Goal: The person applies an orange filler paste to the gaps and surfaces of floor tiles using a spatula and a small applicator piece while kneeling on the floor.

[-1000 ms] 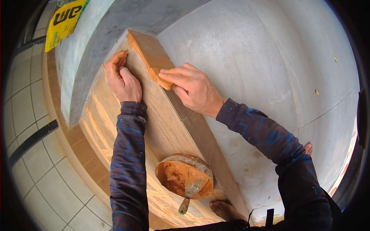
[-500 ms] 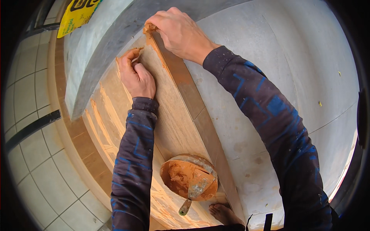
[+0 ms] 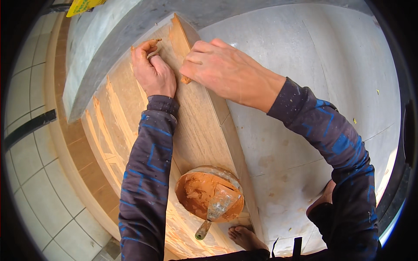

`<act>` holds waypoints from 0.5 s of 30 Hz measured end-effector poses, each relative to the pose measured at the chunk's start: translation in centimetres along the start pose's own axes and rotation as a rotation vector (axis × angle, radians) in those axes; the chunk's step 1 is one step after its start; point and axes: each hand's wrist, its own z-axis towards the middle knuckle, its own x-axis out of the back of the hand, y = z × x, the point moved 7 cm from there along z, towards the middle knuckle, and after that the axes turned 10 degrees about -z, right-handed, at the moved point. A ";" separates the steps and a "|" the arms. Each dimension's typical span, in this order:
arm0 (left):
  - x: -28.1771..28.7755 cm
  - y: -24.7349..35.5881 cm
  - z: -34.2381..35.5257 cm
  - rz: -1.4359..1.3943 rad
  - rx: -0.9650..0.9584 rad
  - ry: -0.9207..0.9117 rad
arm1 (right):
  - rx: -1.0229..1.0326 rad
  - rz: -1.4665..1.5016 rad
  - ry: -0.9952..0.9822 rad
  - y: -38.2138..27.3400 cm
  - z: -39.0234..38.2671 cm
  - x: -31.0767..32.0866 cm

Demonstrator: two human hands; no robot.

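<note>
My right hand (image 3: 217,67) is closed around a small lump of orange paste (image 3: 186,80), pressed at the long edge of a wood-look tile step (image 3: 198,130). A smear of the same paste (image 3: 176,39) covers the step's far corner. On the step's left side rests my left hand (image 3: 153,71), its fingers loosely curled with orange on their tips and the thumb apart. Nearer me stands a round bucket (image 3: 185,178) of orange paste, with a trowel (image 3: 215,209) leaning in it, its handle over the rim.
Orange-streaked wood-look tiles (image 3: 111,117) lie left of the step, beside a curved grey panel (image 3: 93,56). To the right extends a grey tiled floor (image 3: 283,143). My bare foot (image 3: 244,237) is by the bucket. A yellow bag (image 3: 82,6) shows at the top left.
My right hand has moved from the far corner toward me along the edge, leaving the smeared corner in view. My left hand keeps nearly the same place and shape.
</note>
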 end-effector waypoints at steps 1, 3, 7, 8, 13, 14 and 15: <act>0.2 0.2 0.2 0.005 -0.005 0.000 | 0.001 0.002 0.007 -1.0 -1.1 0.8; 0.1 0.3 0.1 0.007 -0.007 0.002 | -0.095 0.257 -0.026 -2.1 -3.5 1.4; -0.5 0.6 0.2 -0.031 -0.024 0.001 | -0.377 0.654 -0.088 -1.6 -6.9 1.0; -0.3 0.3 0.3 -0.010 -0.013 -0.003 | -0.564 0.758 0.087 -0.4 -7.3 0.8; -0.6 0.2 0.1 0.025 -0.013 -0.017 | -0.778 0.661 0.520 1.6 -7.8 -2.9; -0.8 0.3 0.1 0.016 -0.021 -0.016 | -0.738 0.627 0.514 1.4 -7.7 -3.3; -1.0 0.3 0.0 0.004 -0.029 -0.014 | -0.697 0.591 0.506 1.1 -7.9 -3.6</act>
